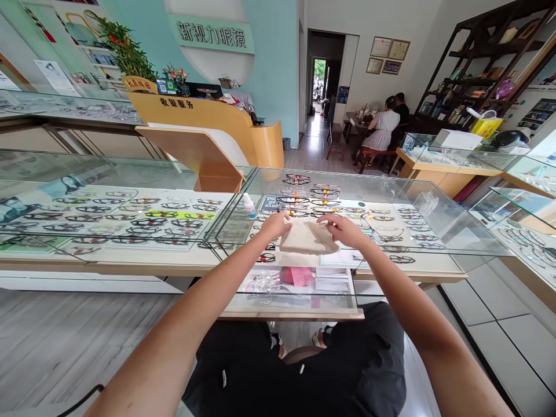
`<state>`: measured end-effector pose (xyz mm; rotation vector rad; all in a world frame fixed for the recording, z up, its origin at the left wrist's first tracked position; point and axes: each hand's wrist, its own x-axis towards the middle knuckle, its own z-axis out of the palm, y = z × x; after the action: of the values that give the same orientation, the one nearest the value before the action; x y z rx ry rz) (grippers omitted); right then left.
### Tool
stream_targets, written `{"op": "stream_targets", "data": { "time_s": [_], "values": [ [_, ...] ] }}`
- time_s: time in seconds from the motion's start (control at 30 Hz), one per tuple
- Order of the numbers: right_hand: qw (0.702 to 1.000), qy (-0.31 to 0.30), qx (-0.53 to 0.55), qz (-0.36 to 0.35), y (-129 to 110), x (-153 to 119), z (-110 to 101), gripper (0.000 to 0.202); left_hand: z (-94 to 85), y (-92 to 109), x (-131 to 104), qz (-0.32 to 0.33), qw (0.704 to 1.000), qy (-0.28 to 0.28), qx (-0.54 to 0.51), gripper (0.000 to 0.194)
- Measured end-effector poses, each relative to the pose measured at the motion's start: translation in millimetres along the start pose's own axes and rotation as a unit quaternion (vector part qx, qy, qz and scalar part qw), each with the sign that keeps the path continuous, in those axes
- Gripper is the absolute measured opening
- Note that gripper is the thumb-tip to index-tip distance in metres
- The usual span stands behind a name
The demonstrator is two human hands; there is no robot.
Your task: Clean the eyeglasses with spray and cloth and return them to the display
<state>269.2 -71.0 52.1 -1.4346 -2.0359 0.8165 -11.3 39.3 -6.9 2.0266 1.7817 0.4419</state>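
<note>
A pale beige cloth point(306, 236) lies on the glass counter top in front of me. At its upper left corner is my left hand point(276, 226), fingers bent together at the cloth's edge. My right hand point(343, 229) is at the upper right corner, its fingers curled against the cloth. Just beyond the cloth, a pair of dark-framed glasses point(299, 214) rests on the glass, partly hidden by my fingers. More glasses point(326, 189) stand in rows behind it. A small white spray bottle point(249, 206) is upright to the left of my left hand.
Below the glass, an open drawer point(356, 313) holds clear bags and a pink packet point(299, 276). A display case point(108, 231) full of glasses extends left. A wooden board point(191, 145) leans behind the counter. Two people point(382, 128) sit at a far table.
</note>
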Motion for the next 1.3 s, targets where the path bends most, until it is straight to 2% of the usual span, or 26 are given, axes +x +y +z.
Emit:
{"op": "stream_targets", "data": {
  "time_s": [0.13,0.33,0.43,0.53,0.67,0.83,0.97,1.1,1.17,1.3],
  "values": [
    [1.000,-0.027,-0.014,-0.004,-9,1,-2,0.035,-1.8,-4,1,0.040,0.998,0.000,-0.041,0.014],
    [1.000,-0.013,-0.007,-0.008,-18,-5,-6,0.027,-6.3,-12,-4,0.084,0.983,-0.003,-0.161,0.016],
    [0.999,-0.024,-0.001,-0.020,-23,-11,-12,0.036,-12.9,-14,-7,0.079,0.966,-0.018,-0.247,0.027],
    [0.998,-0.031,-0.022,-0.047,-30,-16,-18,0.048,-22.4,-15,-11,0.053,0.940,-0.043,-0.334,0.046],
    [0.994,-0.023,-0.071,-0.079,-45,-26,-22,0.043,-35.3,-11,-22,0.026,0.902,-0.064,-0.427,0.066],
    [0.984,0.002,-0.146,-0.104,-72,-37,-20,0.019,-47.6,5,-44,0.020,0.868,-0.068,-0.492,0.069],
    [0.965,0.038,-0.196,-0.170,-94,-39,-15,0.015,-55.3,28,-64,0.029,0.848,-0.091,-0.521,0.059],
    [0.952,0.071,-0.173,-0.243,-105,-33,-11,0.010,-60.8,50,-81,0.072,0.858,-0.121,-0.495,0.054],
    [0.965,0.054,-0.132,-0.218,-107,-30,-10,0.010,-63.2,57,-88,0.100,0.867,-0.130,-0.471,0.053],
    [0.990,0.039,-0.075,-0.116,-108,-25,-9,0.005,-68.4,65,-98,0.131,0.869,-0.145,-0.455,0.050]
  ]
}}
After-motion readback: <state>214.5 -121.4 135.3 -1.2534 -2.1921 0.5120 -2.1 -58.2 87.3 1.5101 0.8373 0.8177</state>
